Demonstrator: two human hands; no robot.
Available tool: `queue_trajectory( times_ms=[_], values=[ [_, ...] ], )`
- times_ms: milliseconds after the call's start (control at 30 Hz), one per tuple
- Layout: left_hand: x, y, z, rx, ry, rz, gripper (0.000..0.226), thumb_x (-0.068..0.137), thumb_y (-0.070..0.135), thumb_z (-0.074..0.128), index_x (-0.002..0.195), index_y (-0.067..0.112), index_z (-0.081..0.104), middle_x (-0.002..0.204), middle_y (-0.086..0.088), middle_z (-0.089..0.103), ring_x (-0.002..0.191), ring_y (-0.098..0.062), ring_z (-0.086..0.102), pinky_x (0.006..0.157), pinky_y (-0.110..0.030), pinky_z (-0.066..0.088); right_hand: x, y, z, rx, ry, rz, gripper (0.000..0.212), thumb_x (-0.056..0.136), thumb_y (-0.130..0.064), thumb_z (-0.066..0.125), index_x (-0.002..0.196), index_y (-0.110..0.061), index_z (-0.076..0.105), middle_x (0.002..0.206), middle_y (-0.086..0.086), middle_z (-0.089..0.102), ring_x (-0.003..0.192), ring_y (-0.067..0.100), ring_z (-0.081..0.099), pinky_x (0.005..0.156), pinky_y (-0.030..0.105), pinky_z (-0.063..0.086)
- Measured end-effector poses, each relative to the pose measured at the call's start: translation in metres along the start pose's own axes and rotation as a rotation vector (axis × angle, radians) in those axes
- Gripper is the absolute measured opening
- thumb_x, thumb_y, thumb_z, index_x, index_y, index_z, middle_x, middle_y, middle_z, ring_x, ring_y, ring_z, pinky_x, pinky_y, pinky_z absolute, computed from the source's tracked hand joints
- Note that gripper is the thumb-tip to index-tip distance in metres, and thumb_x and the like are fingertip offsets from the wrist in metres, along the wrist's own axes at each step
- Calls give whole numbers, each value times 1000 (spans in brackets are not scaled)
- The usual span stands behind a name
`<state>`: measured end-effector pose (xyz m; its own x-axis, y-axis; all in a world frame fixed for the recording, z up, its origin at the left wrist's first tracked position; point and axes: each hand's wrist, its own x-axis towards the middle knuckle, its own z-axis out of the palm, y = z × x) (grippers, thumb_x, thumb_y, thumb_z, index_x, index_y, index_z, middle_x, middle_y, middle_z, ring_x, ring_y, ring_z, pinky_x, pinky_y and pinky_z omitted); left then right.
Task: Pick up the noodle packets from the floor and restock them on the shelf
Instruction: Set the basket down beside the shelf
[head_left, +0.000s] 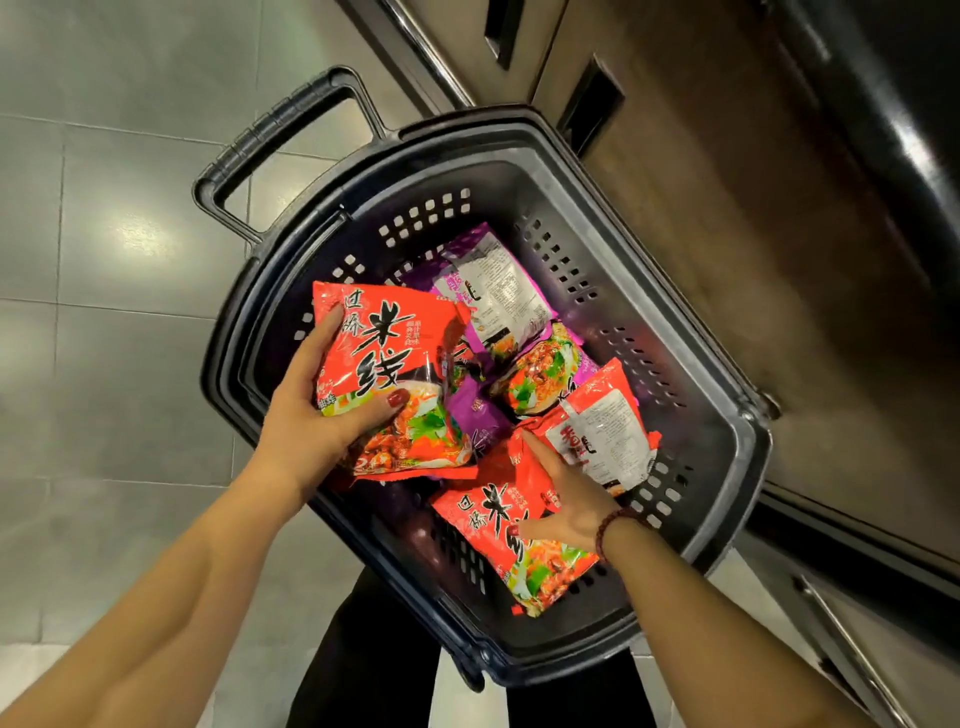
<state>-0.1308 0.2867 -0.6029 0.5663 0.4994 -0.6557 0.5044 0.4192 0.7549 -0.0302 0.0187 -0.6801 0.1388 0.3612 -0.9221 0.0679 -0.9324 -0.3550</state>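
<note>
Left hand (306, 410) grips a glossy, crinkled red noodle packet (387, 338).

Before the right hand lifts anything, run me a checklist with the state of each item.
1. Left hand grip on the held packet: ok, thumb and fingers curl round it.
2. Right hand grip: not ok, it lies flat on the red packets in the basket, pinching nothing.
3. Basket emptied: not ok, red packets and purple packets are inside.
4. Handle out of the way: ok, it sticks out at the far end, away from both hands.
5. Shelf space: cannot tell, no shelf in view.
</note>
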Motion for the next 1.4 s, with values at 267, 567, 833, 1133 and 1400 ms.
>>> queue_trajectory(
  times_ms=[267,567,833,1133,1400],
  values=[
    [-65,31,-4,-6,113,-9,84,75,4,78,135,53,44,125,12,60,101,-17,68,67,-31,58,-76,-24,-1,430,271,-167,92,78,-21,80,139,-56,20,145,-23,24,141,7,24,115,33,29],
    [-160,150,-4,26,72,106,96,51,36,90,132,62,43,132,8,59,108,-24,66,89,-52,54,-255,-114,-73,642,692,-470,59,86,-4,70,130,-34,46,133,-23,45,114,-26,41,91,-1,32],
    [-238,267,29,-5,-44,249,106,32,53,91,126,67,44,138,7,55,114,-30,61,97,-57,47,-413,-151,-97,764,1020,-690,53,83,-2,72,125,-25,50,129,-18,51,114,-17,48,96,6,35],
    [-291,316,85,-48,-162,371,79,75,6,72,135,51,46,116,17,61,93,-18,68,71,-35,58,-509,-93,-107,933,1263,-744,61,81,-15,76,131,-39,49,127,-36,51,121,-7,50,97,23,46],
    [-301,320,147,-37,-243,350,85,63,16,75,137,49,46,117,16,60,93,-15,66,67,-32,53,-543,-11,-135,964,1572,-650,77,76,-1,78,129,-48,47,140,-21,46,128,-5,44,109,30,40]
  ],
)
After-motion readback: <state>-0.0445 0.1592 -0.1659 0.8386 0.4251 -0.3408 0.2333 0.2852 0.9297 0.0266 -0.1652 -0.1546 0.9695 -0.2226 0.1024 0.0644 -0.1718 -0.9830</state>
